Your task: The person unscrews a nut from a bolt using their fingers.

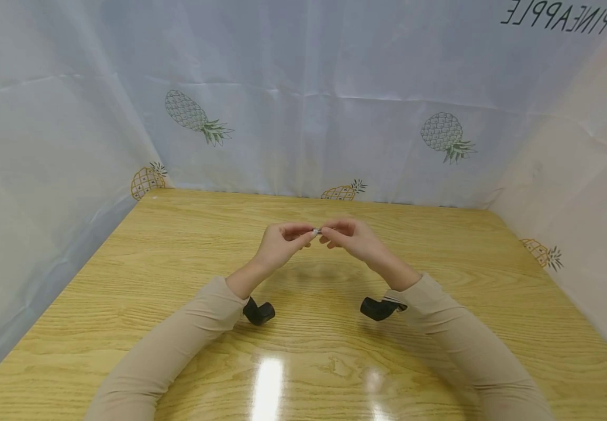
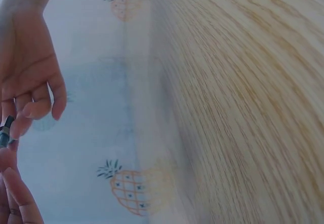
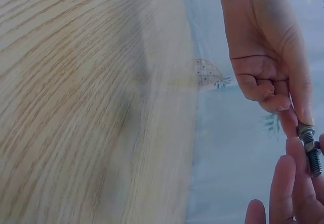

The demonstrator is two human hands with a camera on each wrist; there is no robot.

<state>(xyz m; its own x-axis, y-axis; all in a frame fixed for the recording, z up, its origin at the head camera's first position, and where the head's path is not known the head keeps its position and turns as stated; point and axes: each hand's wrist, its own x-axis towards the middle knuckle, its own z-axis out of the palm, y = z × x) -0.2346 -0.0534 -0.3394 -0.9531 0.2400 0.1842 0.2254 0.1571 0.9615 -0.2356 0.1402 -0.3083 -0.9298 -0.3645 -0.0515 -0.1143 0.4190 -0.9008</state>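
We held a bolt (image 3: 315,164) in the air above the table (image 1: 98,304), our left hand (image 1: 281,244) and right hand (image 1: 357,240) both pinching it between thumb and fingers, with the pineapple-print curtain (image 1: 303,140) hanging beyond.

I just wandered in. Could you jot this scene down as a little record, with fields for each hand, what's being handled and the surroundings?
Item: small threaded metal part, bolt-like; exact type unclear
Left hand: pinches one end of it
Right hand: holds it from the opposite side
Position: above the wood-grain table
Clothing: long beige sleeves
Backdrop: pale cloth with printed pineapples and mirrored lettering
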